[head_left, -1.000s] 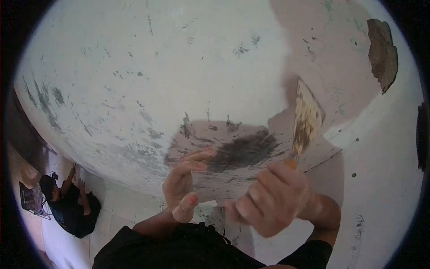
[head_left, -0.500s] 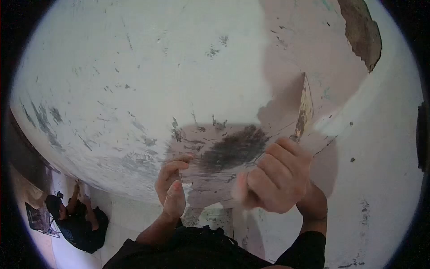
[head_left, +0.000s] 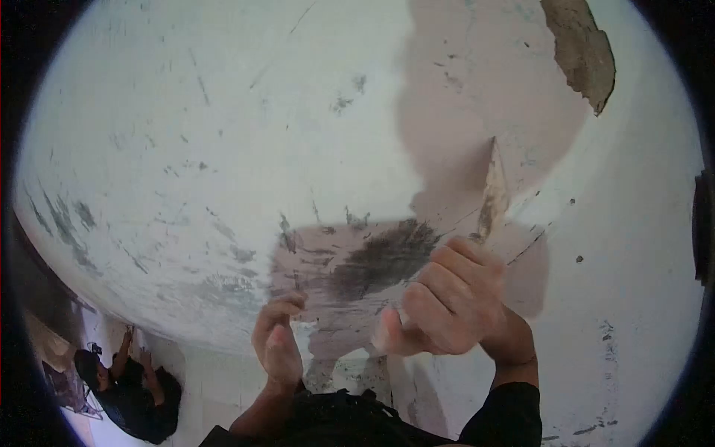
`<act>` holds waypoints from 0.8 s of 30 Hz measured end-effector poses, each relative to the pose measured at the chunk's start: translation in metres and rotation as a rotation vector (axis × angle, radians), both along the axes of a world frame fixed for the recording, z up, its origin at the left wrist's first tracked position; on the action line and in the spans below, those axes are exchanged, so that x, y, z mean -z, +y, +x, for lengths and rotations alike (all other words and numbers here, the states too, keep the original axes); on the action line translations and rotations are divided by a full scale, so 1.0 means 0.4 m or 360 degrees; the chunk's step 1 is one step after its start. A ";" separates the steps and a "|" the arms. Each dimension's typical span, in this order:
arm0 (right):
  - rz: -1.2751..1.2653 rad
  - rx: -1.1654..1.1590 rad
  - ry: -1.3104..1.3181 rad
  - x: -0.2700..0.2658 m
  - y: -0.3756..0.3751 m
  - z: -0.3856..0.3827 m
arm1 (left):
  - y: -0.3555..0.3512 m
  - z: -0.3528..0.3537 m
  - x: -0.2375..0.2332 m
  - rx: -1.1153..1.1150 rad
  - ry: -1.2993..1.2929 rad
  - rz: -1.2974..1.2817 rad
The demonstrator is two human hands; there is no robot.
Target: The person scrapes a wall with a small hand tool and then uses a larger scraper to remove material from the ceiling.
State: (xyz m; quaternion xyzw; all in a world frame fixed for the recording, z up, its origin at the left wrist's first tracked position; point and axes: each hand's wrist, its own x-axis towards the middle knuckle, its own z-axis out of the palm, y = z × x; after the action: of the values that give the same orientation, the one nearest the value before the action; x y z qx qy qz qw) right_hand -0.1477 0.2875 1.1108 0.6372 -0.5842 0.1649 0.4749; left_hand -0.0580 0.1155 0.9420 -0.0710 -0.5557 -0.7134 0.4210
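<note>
A thin-bladed scraper [head_left: 493, 195] points upward from my right hand [head_left: 450, 302], whose fingers are wrapped round its handle. Its blade is pale and stained, and lies close to the wall; whether it touches cannot be told. My left hand [head_left: 280, 335] is raised lower left of the dark smudge, fingers loosely curled and apart, with nothing in it. The white wall [head_left: 298, 149] carries grey scuffs and a large dark smudge [head_left: 387, 257] between and above my hands. Shadows of my body and arms fall across it.
At the upper right, a brown patch [head_left: 585, 56] of missing surface shows in the wall. Another person [head_left: 134, 387] in dark clothes is low at the lower left, both hands raised to the wall. A dark object [head_left: 701, 227] stands at the right edge.
The view has shifted slightly, so the wall marks sit further left. My right hand and the scraper appear slightly lower and further left; my left hand is also lower.
</note>
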 end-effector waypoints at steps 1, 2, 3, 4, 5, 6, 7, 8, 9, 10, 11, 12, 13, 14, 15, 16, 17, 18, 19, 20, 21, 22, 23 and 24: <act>-0.0053 -0.0020 -0.0014 0.004 -0.009 0.001 | 0.002 0.002 0.000 0.0070 0.0024 0.0011; -0.0103 -0.0045 -0.0046 0.012 -0.017 0.008 | 0.006 0.017 0.002 0.0079 0.0010 -0.0004; -0.0114 -0.0043 -0.0026 0.023 -0.018 0.023 | 0.012 0.019 0.003 0.0112 -0.0051 -0.0007; -0.0187 -0.0140 -0.0067 0.042 -0.014 0.048 | 0.014 0.020 0.011 0.0153 -0.0103 -0.0013; -0.0253 -0.0222 -0.0089 0.046 -0.007 0.055 | 0.014 0.024 0.043 0.0249 -0.0177 0.0114; -0.0260 -0.0198 -0.0047 0.027 -0.011 0.028 | 0.026 0.026 0.065 0.0343 -0.0144 0.0131; -0.0233 -0.0103 0.0020 0.016 -0.021 -0.004 | 0.039 0.029 0.065 0.0400 -0.0212 0.0150; -0.0197 -0.0014 0.0047 0.025 -0.028 -0.015 | 0.054 0.052 0.072 0.0448 -0.0316 0.0182; -0.0203 0.0000 0.0026 0.029 -0.027 -0.012 | 0.060 0.059 0.075 0.0458 -0.0340 0.0178; -0.0166 0.0014 -0.0022 0.025 -0.015 -0.002 | 0.069 0.071 0.074 0.0557 -0.0295 0.0184; -0.0118 0.0023 -0.0053 0.013 -0.006 0.002 | 0.075 0.072 0.073 0.0655 -0.0230 0.0198; -0.0110 0.0037 -0.0058 0.005 -0.004 0.003 | 0.074 0.072 0.076 0.0669 -0.0235 0.0207; -0.0147 0.0018 -0.0077 0.003 -0.006 0.011 | 0.069 0.086 0.080 0.0703 -0.0279 0.0182; -0.0190 0.0001 -0.0078 0.005 -0.006 0.013 | 0.063 0.089 0.088 0.0738 -0.0306 0.0147; -0.0200 0.0027 -0.0084 0.015 -0.005 0.013 | 0.060 0.089 0.097 0.0752 -0.0312 0.0214; -0.0202 0.0034 -0.0042 0.021 -0.006 0.007 | 0.050 0.086 0.099 0.0780 -0.0302 0.0205; -0.0193 0.0035 0.0000 0.024 -0.004 -0.001 | 0.046 0.085 0.099 0.0789 -0.0305 0.0187; -0.0182 0.0044 0.0004 0.029 0.001 -0.007 | 0.041 0.086 0.099 0.0788 -0.0317 0.0175; -0.0148 0.0072 0.0033 0.037 0.007 -0.013 | 0.035 0.084 0.097 0.0788 -0.0313 0.0181; -0.0116 0.0099 0.0054 0.048 0.008 -0.015 | 0.028 0.083 0.096 0.0760 -0.0357 0.0161; -0.0113 0.0102 0.0053 0.055 0.003 -0.015 | 0.019 0.077 0.094 0.0735 -0.0397 0.0139; -0.0093 0.0120 0.0077 0.053 0.004 -0.019 | 0.018 0.063 0.083 0.0741 -0.0382 0.0145; -0.0076 0.0139 0.0084 0.052 0.006 -0.019 | 0.017 0.057 0.066 0.0845 -0.0405 0.0211; -0.0081 0.0149 0.0059 0.052 0.005 -0.011 | 0.013 0.055 0.049 0.0949 -0.0452 0.0269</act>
State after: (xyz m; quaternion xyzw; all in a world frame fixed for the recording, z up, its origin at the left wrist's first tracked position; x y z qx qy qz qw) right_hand -0.1522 0.2895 1.0900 0.5999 -0.6000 0.1454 0.5089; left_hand -0.0359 0.1205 0.9225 -0.0952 -0.5023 -0.8514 0.1168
